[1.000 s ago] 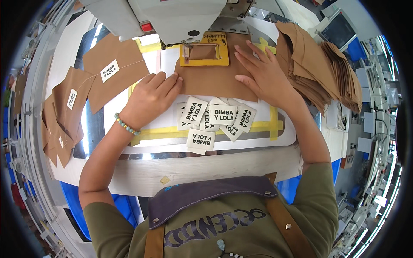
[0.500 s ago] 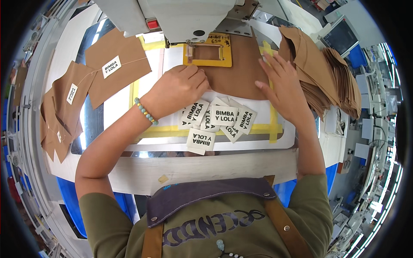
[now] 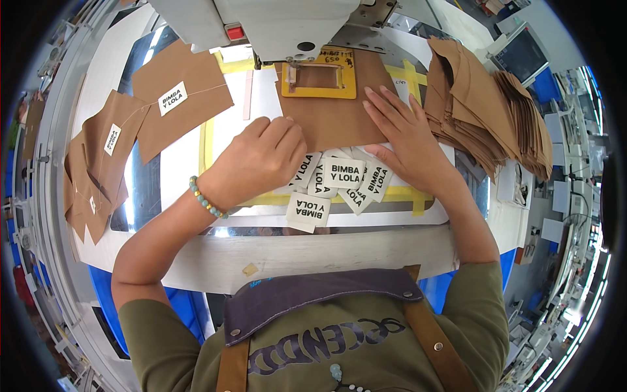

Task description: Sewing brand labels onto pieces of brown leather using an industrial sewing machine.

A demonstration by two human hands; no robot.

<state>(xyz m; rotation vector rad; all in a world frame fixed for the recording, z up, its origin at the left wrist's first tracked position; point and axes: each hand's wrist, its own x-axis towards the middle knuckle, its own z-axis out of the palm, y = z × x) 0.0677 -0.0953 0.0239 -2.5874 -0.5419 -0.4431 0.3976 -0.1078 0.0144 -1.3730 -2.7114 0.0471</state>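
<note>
A brown fabric panel (image 3: 343,123) lies under the sewing machine head (image 3: 304,29), with a yellow frame template (image 3: 320,93) on top of it. At the panel's near left edge is my left hand (image 3: 261,160), its fingers curled closed. What they pinch, if anything, is hidden behind the knuckles. My right hand (image 3: 408,134) rests flat on the panel's right side, fingers stretched and apart. Between my hands, close to the panel's near edge, several white square labels with black print (image 3: 344,173) lie in a loose heap.
On the left, brown panels with white labels (image 3: 179,121) hang together by a thread. Stacked brown fabric pieces (image 3: 473,104) stand at the right. Yellow tape (image 3: 206,140) marks the white work plate. A dark screen (image 3: 519,55) is at the far right, and blue bins sit below the table.
The brown panel has shifted left and turned slightly. My left hand has drawn left and toward me. My right hand has moved left and come down onto the panel.
</note>
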